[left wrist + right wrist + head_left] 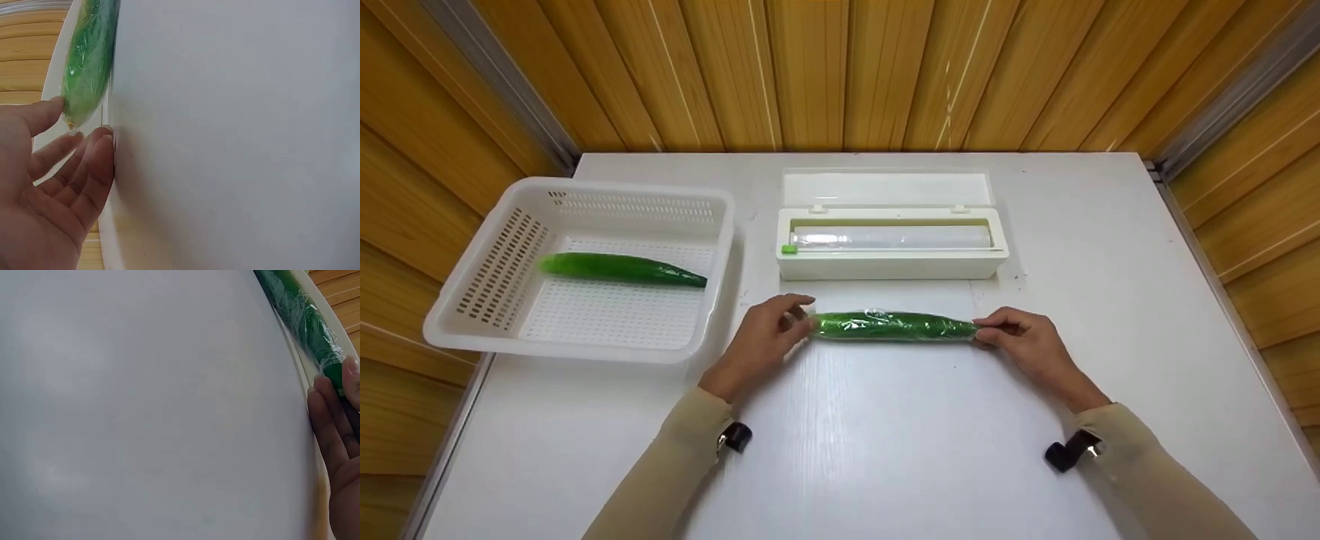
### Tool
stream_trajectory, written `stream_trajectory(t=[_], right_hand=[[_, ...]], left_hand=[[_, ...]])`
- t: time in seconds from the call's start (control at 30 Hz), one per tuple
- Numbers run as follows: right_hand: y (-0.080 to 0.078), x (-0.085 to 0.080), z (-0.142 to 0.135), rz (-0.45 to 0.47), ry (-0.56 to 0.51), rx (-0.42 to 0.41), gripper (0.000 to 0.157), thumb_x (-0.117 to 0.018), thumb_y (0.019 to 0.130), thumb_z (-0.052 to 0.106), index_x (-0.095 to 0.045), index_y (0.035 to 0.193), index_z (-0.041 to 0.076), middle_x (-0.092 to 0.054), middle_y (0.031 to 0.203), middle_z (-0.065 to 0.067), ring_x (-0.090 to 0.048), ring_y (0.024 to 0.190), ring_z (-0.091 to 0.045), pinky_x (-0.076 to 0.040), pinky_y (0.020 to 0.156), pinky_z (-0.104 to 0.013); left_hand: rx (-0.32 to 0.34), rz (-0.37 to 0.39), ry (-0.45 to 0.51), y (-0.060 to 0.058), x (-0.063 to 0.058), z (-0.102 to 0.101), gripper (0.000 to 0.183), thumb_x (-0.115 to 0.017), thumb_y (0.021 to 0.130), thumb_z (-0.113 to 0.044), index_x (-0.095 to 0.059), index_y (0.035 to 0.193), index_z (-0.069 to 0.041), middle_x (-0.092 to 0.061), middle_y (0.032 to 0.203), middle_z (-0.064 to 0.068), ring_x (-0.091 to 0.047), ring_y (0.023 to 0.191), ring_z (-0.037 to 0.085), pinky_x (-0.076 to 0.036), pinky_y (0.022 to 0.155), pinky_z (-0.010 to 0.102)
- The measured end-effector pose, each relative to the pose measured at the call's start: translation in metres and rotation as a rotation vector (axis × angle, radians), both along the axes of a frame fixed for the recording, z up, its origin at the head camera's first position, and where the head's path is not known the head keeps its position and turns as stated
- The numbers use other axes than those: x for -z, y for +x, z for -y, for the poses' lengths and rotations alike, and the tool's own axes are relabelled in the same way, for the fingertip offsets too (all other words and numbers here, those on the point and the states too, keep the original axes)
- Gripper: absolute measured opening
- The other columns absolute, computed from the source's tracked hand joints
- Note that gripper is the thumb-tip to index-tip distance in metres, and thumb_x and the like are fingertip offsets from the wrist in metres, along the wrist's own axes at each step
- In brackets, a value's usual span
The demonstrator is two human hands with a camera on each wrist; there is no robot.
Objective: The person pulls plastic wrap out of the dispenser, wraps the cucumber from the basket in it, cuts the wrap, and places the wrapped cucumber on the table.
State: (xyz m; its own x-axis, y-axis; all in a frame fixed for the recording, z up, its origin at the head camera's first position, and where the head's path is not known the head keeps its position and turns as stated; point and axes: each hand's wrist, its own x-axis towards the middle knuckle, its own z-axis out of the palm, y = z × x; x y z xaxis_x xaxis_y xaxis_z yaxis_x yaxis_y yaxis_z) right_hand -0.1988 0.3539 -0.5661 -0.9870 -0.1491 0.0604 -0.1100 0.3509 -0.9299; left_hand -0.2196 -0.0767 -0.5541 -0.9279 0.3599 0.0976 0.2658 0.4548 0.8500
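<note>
A cucumber wrapped in clear plastic film [894,325] lies crosswise on the white table, in front of the film dispenser [892,264]. At its paler left end is my left hand [765,335]. In the left wrist view, the thumb [46,116] touches the side of that end while the other fingers curve loosely below it. My right hand [1027,341] pinches the darker right end between thumb and fingers. The right wrist view shows crinkled film along the wrapped cucumber [306,320] near that hand.
The dispenser's clear lid [889,189] stands raised behind a film roll [892,237], with a green slider [789,249] at the front left. To the left, a white perforated basket [712,247] holds another cucumber [619,268]. Wood-patterned walls [877,75] border the table.
</note>
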Motion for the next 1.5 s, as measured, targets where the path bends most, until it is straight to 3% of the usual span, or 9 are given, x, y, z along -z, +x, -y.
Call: stream_trajectory(t=[0.1, 0.27, 0.43, 0.67, 0.93, 1.1, 1.3, 1.5], right_hand=[[-0.002, 0.002, 0.001, -0.010, -0.040, -0.014, 0.008, -0.077, 0.093, -0.006, -0.076, 0.100, -0.008, -0.076, 0.093, -0.017, -0.076, 0.080, -0.015, -0.061, 0.074, -0.027], [-0.003, 0.003, 0.004, 0.000, -0.097, -0.007, 0.008, -0.072, 0.097, -0.005, -0.071, 0.101, -0.012, -0.075, 0.095, -0.024, -0.076, 0.079, -0.016, -0.063, 0.074, -0.030], [-0.003, -0.002, 0.008, 0.033, -0.116, -0.002, 0.017, -0.067, 0.104, 0.001, -0.069, 0.111, -0.014, -0.073, 0.107, -0.025, -0.077, 0.087, -0.018, -0.062, 0.082, -0.033], [-0.002, -0.005, 0.017, 0.037, 0.066, 0.042, 0.028, -0.086, 0.092, 0.014, -0.073, 0.111, -0.002, -0.078, 0.100, -0.012, -0.074, 0.088, -0.010, -0.058, 0.079, -0.022], [-0.003, -0.002, 0.012, 0.034, -0.077, 0.018, 0.016, -0.070, 0.098, -0.006, -0.073, 0.113, -0.013, -0.072, 0.111, -0.028, -0.075, 0.091, -0.012, -0.061, 0.084, -0.029], [-0.005, -0.001, 0.011, 0.030, -0.115, 0.004, 0.013, -0.068, 0.100, -0.008, -0.072, 0.110, -0.015, -0.072, 0.110, -0.026, -0.076, 0.088, -0.015, -0.062, 0.082, -0.033], [-0.007, 0.000, 0.016, -0.019, -0.142, 0.060, 0.007, -0.069, 0.098, -0.010, -0.070, 0.101, -0.016, -0.073, 0.094, -0.025, -0.074, 0.074, -0.016, -0.062, 0.071, -0.029], [-0.007, 0.000, 0.017, -0.011, -0.128, 0.073, 0.011, -0.070, 0.100, -0.003, -0.068, 0.101, -0.014, -0.072, 0.089, -0.022, -0.074, 0.072, -0.017, -0.062, 0.071, -0.030]], left_hand=[[0.058, -0.060, 0.027, -0.001, 0.000, -0.001, 0.041, -0.076, 0.101, -0.014, -0.068, 0.139, -0.004, -0.072, 0.118, 0.012, -0.071, 0.088, 0.021, -0.059, 0.082, 0.039], [0.112, -0.073, 0.017, 0.000, 0.000, -0.005, 0.037, -0.083, 0.096, -0.024, -0.076, 0.126, -0.003, -0.074, 0.112, 0.005, -0.071, 0.087, 0.018, -0.060, 0.081, 0.036], [0.095, -0.103, -0.037, 0.002, 0.000, -0.008, 0.036, -0.088, 0.089, -0.023, -0.080, 0.118, -0.004, -0.076, 0.104, 0.001, -0.065, 0.084, 0.013, -0.056, 0.076, 0.030], [0.071, -0.077, -0.061, 0.002, -0.001, -0.007, 0.033, -0.089, 0.089, -0.019, -0.080, 0.116, -0.003, -0.076, 0.103, 0.003, -0.062, 0.083, 0.013, -0.053, 0.073, 0.028], [0.075, -0.019, -0.040, 0.001, 0.000, -0.007, 0.031, -0.088, 0.090, -0.022, -0.081, 0.116, -0.006, -0.077, 0.104, 0.000, -0.065, 0.086, 0.013, -0.055, 0.077, 0.030], [0.060, 0.001, -0.041, 0.000, 0.000, -0.005, 0.030, -0.087, 0.091, -0.022, -0.081, 0.116, -0.006, -0.077, 0.103, 0.000, -0.064, 0.086, 0.013, -0.055, 0.077, 0.031], [0.047, 0.017, -0.015, 0.000, 0.000, -0.004, 0.029, -0.086, 0.092, -0.022, -0.081, 0.117, -0.007, -0.077, 0.105, -0.001, -0.066, 0.086, 0.013, -0.056, 0.079, 0.032], [0.032, 0.014, 0.002, 0.001, -0.002, -0.004, 0.028, -0.085, 0.093, -0.020, -0.081, 0.116, -0.006, -0.077, 0.103, 0.001, -0.066, 0.086, 0.014, -0.055, 0.077, 0.031]])
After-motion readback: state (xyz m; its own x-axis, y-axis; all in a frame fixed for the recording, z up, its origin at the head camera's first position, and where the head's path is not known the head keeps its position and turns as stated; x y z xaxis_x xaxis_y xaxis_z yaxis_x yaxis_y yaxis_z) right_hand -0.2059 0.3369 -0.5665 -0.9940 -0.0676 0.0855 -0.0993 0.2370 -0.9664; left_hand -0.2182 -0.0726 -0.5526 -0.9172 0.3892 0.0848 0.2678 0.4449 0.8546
